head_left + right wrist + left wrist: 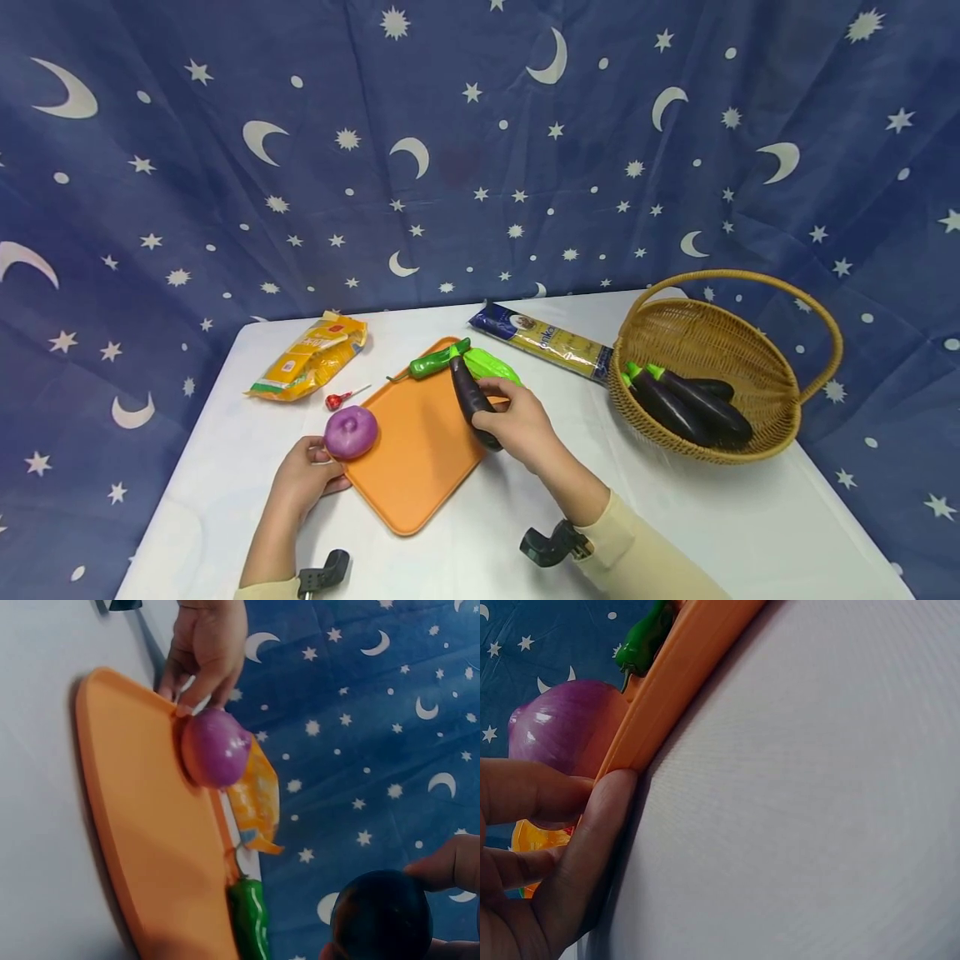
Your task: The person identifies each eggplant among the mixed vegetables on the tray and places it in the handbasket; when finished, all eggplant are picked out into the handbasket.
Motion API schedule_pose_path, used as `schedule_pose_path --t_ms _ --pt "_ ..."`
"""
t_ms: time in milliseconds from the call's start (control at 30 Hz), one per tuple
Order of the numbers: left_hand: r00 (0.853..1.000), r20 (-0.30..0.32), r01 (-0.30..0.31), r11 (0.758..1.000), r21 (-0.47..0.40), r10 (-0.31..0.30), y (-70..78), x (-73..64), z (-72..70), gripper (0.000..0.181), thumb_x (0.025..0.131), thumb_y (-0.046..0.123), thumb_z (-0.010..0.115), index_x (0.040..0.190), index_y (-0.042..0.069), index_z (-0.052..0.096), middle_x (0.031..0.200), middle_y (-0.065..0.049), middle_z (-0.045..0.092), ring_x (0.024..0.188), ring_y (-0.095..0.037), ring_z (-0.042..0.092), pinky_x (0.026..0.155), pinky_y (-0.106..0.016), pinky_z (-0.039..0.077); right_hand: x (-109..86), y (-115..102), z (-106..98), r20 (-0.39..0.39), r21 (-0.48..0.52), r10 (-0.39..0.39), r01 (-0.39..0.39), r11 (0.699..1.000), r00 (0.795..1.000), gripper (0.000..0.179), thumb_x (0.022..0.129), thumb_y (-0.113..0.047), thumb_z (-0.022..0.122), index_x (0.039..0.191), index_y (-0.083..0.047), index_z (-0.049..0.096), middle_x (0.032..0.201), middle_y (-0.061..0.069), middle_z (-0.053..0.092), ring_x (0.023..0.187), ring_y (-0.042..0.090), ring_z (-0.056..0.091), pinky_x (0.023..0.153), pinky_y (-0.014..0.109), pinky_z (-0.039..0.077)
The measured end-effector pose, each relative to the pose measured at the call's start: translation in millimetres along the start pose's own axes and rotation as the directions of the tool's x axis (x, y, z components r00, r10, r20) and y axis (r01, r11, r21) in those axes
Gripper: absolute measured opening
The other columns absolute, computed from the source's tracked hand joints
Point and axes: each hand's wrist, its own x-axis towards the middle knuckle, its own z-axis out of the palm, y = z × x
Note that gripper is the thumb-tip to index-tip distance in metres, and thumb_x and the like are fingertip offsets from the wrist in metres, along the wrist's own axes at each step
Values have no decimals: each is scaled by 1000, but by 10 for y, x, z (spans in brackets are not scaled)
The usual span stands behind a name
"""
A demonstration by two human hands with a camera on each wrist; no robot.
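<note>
My left hand [302, 477] pinches the near-left edge of an orange tray [420, 467], with the thumb on its outer side in the left wrist view. Beside those fingers a purple onion [351, 432] sits on the tray's left corner. My right hand [522, 421] grips a dark eggplant [468, 392] over the tray's right side; in the right wrist view its rounded end [382, 915] shows between thumb and fingers. At the tray's far end lie a dark green pepper [431, 363] and a bright green vegetable [491, 365], partly hidden by the hand and eggplant.
A wicker basket [693, 317] with a tall handle stands at the right, holding several eggplants [701, 404]. Behind the tray lies a long pasta packet [547, 337]. At the left are a yellow packet [311, 358] and a red lollipop [334, 402] on the white table [225, 467].
</note>
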Motion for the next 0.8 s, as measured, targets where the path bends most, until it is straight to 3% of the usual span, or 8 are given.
schedule_pose_path --t_ms 200,800 --pt "1000 -3 11 1000 12 -11 3 16 3 67 85 -5 67 142 -9 32 112 -24 45 68 -15 66 65 -30 64 -22 -60 -113 -28 34 8 -7 999 1000 56 80 -6 71 134 -9 61 132 10 61 108 28 62 81 40 63" --pt "1000 -10 11 999 52 -11 14 14 7 69 85 -3 69 143 -9 33 112 -24 46 69 -16 66 65 -30 64 -45 -71 -393 -81 86 -3 10 996 997 54 80 -4 71 133 -9 62 131 10 61 105 28 64 73 38 64"
